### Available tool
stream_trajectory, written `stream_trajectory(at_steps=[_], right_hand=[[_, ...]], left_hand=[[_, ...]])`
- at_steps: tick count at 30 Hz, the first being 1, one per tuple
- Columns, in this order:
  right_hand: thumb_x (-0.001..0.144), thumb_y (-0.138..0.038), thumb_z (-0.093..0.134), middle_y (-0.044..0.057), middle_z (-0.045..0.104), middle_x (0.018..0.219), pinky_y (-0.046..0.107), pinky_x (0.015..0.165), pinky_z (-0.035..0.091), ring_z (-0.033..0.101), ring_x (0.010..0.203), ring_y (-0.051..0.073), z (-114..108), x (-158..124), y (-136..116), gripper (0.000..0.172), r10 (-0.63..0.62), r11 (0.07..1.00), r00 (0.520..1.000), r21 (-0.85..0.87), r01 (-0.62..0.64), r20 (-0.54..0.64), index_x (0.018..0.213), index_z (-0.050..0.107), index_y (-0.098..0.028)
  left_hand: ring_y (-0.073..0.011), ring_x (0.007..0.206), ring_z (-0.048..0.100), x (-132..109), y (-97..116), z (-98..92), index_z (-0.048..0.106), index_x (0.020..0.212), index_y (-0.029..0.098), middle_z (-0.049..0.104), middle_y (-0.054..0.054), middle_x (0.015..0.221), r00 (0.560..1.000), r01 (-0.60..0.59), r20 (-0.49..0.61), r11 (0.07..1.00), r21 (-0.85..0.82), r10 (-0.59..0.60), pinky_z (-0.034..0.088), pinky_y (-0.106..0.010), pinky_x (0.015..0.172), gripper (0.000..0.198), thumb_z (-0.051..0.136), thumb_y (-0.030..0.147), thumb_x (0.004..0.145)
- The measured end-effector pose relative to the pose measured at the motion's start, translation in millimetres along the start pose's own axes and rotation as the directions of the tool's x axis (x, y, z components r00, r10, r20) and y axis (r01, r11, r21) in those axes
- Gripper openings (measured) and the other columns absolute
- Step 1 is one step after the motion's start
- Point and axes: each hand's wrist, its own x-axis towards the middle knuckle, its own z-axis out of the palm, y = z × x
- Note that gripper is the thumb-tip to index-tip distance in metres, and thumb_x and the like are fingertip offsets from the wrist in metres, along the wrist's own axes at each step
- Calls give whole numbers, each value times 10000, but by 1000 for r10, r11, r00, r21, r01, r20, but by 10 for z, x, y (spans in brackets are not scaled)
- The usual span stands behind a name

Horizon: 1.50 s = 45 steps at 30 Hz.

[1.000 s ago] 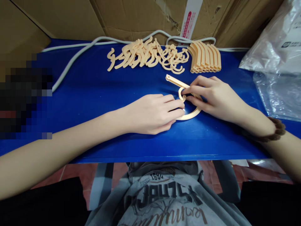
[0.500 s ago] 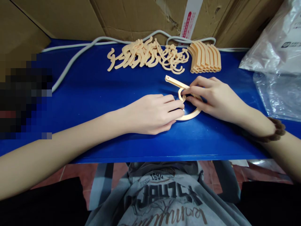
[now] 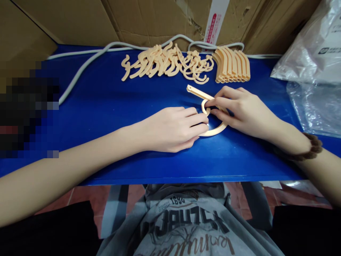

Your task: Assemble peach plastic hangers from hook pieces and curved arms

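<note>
Between my hands is a cream plastic clothes hanger [image 3: 213, 132] in parts, with a small curved hook [image 3: 204, 106], a straight arm [image 3: 199, 92] pointing up and left, and a larger curved piece near the table. My left hand [image 3: 177, 129] is closed, its fingers curled down over the left end of the curved piece; its fingertips are partly hidden. My right hand [image 3: 239, 108] pinches the hook between thumb and index finger, its palm above the hanger's right side. How the parts join is covered by my fingers.
Behind lie piles of cream S-shaped pieces [image 3: 157, 62], thin hooks [image 3: 197, 67] and a neat stack of straight arms [image 3: 231, 65] on the blue table [image 3: 93, 124]. A grey cable [image 3: 87, 64] runs along cardboard boxes [image 3: 160, 21]. Clear plastic bags [image 3: 314, 60] lie at the right.
</note>
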Motion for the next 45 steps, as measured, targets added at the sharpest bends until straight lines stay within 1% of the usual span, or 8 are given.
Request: stream_trajectory(at_steps=[4,7,11,18,27,36,41,45], right_hand=[[1053,-309,466,123,698,1102,405,852,440,648,910,259,-18,-3,12,345,-49,998,999,29,49,-8,1214,751,-201],[1024,-228,456,104,673,1076,370,804,456,641,871,232,-54,-18,-3,285,-56,995,998,76,58,-22,1090,733,-209],[1011,-220,488,95,659,1071,334,745,461,646,859,219,-95,-40,-37,242,-49,993,998,109,52,-31,1088,717,-206],[1059,-286,454,101,667,1087,316,744,467,665,872,207,-84,-43,-30,287,-72,995,997,74,72,-11,1121,710,-174],[1027,-212,443,88,661,1082,300,708,444,626,782,168,-97,-50,-26,257,-66,995,998,70,66,-5,1110,682,-171],[1012,-195,457,70,683,1041,299,715,422,625,793,170,-85,-37,-35,259,-103,992,994,76,100,31,1088,704,-187],[1048,-252,446,80,678,1024,318,730,425,614,787,185,-103,-32,-75,287,-127,989,989,86,121,76,1079,726,-193],[1060,-278,427,92,662,1004,320,721,420,604,774,187,-112,-37,-69,332,-152,984,987,106,145,61,1123,732,-164]], left_hand=[[-277,1106,714,1,-2,10,685,1209,88,764,-123,1262,1000,-5,-19,1000,-24,5,577,-391,837,268,473,162,1063],[-279,1161,705,3,6,14,672,1239,97,702,-151,1399,999,43,-3,996,-81,-44,574,-400,906,277,465,106,1055],[-273,1224,688,-8,4,24,629,1362,154,593,-147,1550,995,93,44,985,-148,-88,567,-410,982,392,446,42,1033],[-262,1270,662,-15,-29,20,629,1350,121,683,-127,1411,998,62,30,982,-181,-57,561,-398,1076,396,461,4,1011],[-247,1269,662,-19,-18,18,662,1320,95,724,-111,1380,999,18,-41,994,-103,-22,572,-373,1086,341,484,23,1039],[-234,1219,688,-20,-54,12,691,1276,122,750,-104,1331,996,-40,-79,999,5,41,613,-358,971,389,391,21,1049],[-217,1242,687,-23,-57,42,709,1217,141,757,-106,1263,985,21,-173,998,67,-9,597,-337,980,368,378,49,1086],[-226,1146,716,-16,-52,31,716,1184,157,772,-95,1148,986,65,-166,981,181,-35,587,-331,854,342,393,83,1102]])
